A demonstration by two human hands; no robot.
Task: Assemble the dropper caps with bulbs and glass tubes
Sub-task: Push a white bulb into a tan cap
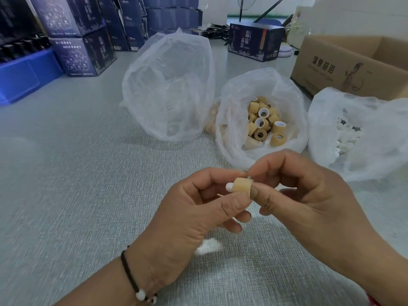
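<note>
My left hand [198, 208] pinches a tan dropper cap [241, 185] between thumb and fingers, with a white bulb [229, 187] poking out of its left end. My right hand [309, 195] is curled at the cap's right end, finger and thumb pinching there; a thin glass tube [249, 174] barely shows between the fingertips. An open plastic bag [287, 102] holds several tan caps [263, 122]. Another bag [375, 120] at the right holds white bulbs [346, 138]. A tall clear bag [167, 89] stands at the centre, with faint glass tubes inside.
The grey table [77, 184] runs toward me. An open cardboard box [344, 62] sits at the back right. Dark blue cartons [84, 54] are stacked at the back left beside a blue bin [24, 74]. One dark carton [256, 40] stands behind the bags.
</note>
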